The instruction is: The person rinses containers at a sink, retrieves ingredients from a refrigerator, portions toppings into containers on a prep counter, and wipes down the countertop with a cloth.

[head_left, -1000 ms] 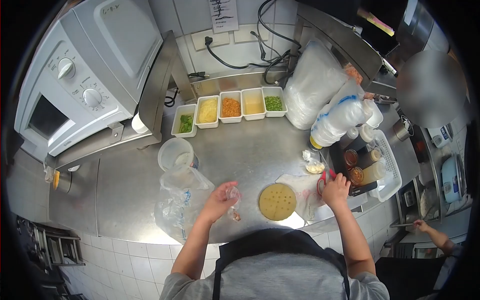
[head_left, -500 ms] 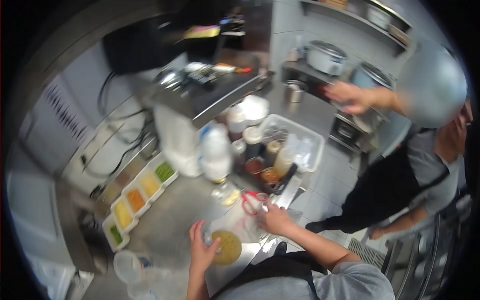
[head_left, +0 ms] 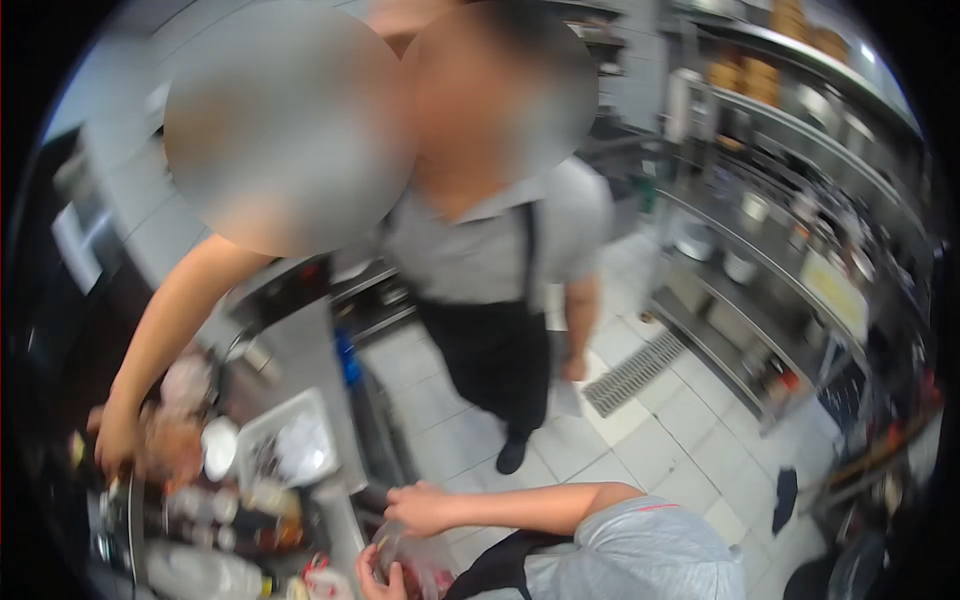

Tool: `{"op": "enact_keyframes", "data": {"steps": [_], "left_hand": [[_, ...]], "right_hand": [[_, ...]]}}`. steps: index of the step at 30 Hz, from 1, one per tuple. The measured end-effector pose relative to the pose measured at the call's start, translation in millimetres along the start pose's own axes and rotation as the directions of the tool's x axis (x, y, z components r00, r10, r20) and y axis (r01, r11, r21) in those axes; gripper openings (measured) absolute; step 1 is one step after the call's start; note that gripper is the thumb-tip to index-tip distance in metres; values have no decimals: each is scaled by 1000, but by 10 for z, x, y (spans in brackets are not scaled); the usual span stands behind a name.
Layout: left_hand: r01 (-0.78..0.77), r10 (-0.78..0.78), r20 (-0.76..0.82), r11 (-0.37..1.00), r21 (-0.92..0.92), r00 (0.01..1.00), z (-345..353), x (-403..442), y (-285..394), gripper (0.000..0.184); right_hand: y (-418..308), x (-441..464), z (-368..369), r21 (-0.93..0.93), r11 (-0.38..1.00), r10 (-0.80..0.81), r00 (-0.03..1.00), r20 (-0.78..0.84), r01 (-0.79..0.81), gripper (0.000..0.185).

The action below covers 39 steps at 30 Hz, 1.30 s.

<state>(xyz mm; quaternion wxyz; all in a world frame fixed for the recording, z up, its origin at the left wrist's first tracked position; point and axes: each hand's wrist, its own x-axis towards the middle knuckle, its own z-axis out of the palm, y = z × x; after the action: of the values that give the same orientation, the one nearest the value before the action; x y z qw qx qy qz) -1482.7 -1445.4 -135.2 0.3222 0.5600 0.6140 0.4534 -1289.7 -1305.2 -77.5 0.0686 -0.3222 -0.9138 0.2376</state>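
My right hand is closed at the upper end of a clear plastic bag with something reddish inside. Just below it, my left hand has its fingers curled against the bag's side. The bag is close to my apron, at the counter's edge, and its lower part runs out of the picture. Left of my hands lie the red scissors, partly cut off and blurred, and a large white bottle on its side in this view.
A co-worker stands across from me, one hand reaching over the counter items at left. A white tub and sauce bottles are on the counter. A floor drain and steel shelving lie beyond.
The view has swung to the right, toward the co-worker. My left hand has left the round yellowish container and come to the plastic bag beside my right hand. The co-worker's arm now reaches over the counter.
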Motion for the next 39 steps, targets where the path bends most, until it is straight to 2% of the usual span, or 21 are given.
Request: {"op": "enact_keyframes", "data": {"steps": [2, 3, 4, 6, 7, 8, 9, 10, 12, 15, 21, 26, 28, 30, 31, 32, 33, 34, 36, 37, 39], "left_hand": [[-176, 122, 236, 959, 223, 964, 634, 326, 206, 45], [-203, 153, 311, 970, 134, 938, 1008, 478, 85, 42], [-183, 73, 458, 962, 202, 886, 1327, 645, 78, 37], [-17, -55, 618, 994, 111, 784, 1960, 924, -204, 49], [-55, -78, 759, 988, 148, 647, 2198, 1153, -639, 44], [51, -81, 839, 997, 63, 538, 2386, 1231, -852, 42], [-32, -146, 861, 982, 185, 487, 2531, 1357, -1670, 45], [-130, -210, 877, 948, 291, 432, 2722, 1382, -1920, 49], [-199, -455, 817, 817, 542, 355, 3047, 1387, -1821, 48], [-195, -586, 755, 736, 648, 295, 3587, 1485, -1666, 47], [-192, -570, 780, 761, 620, 258, 4602, 1894, -1412, 46], [-255, -472, 860, 822, 509, 194, 5612, 2394, -1187, 46], [-302, -387, 910, 858, 415, 149, 6058, 2653, -1041, 46], [-360, -285, 953, 882, 303, 104, 6461, 2827, -974, 47], [-384, -228, 970, 890, 245, 88, 6681, 2951, -909, 47], [-407, -170, 982, 893, 191, 88, 6908, 3091, -822, 48], [-394, -211, 971, 888, 238, 110, 7073, 3271, -262, 45], [-352, -176, 971, 909, 223, 163, 7294, 3443, 3, 46], [-356, -139, 947, 903, 241, 290, 7718, 3792, 296, 44], [-374, -134, 940, 892, 252, 313, 7879, 3937, 484, 43], [-380, -121, 931, 889, 256, 344, 8191, 4230, 731, 43]], "right_hand": [[369, -444, -105, 75, 997, 26, 999, -35, -23, 40], [595, -737, -187, 95, 994, 63, 998, -29, -60, 40], [789, -1013, -260, 121, 988, 96, 995, -20, -93, 39], [1188, -1601, -447, 157, 963, 225, 974, -28, -218, 39], [1418, -1849, -448, 167, 945, 292, 955, -58, -280, 38], [1617, -2086, -452, 175, 926, 353, 932, -82, -335, 37], [1764, -2315, -485, 182, 906, 406, 906, -118, -382, 36], [1874, -2507, -523, 208, 880, 459, 877, -142, -427, 37], [2074, -2824, -622, 249, 831, 544, 821, -173, -498, 37], [2331, -3249, -742, 345, 801, 570, 800, -187, -489, 41], [3087, -3552, -1195, 359, 770, 555, 831, 29, -527, 49], [4385, -3750, -1607, 353, 854, 462, 870, -172, -383, 46], [4998, -3969, -1702, 660, 668, 608, 764, -217, -344, 44], [5611, -4360, -1552, 870, 380, 836, 519, -177, -315, 44], [5919, -4654, -1316, 772, 354, 932, 271, -242, -528, 45], [6134, -5026, -1000, 560, 290, 936, 107, -336, -776, 47], [5915, -5209, -1134, 491, 5, 965, -125, -232, -871, 46], [5998, -5587, -833, 363, -52, 972, -131, -196, -930, 49], [6258, -6423, 226, 500, -50, 966, -168, -195, -865, 45], [6305, -6806, 543, 517, -298, 953, -220, 208, -803, 52], [6432, -7081, 623, 363, -379, 893, -235, 383, -851, 49]]}}
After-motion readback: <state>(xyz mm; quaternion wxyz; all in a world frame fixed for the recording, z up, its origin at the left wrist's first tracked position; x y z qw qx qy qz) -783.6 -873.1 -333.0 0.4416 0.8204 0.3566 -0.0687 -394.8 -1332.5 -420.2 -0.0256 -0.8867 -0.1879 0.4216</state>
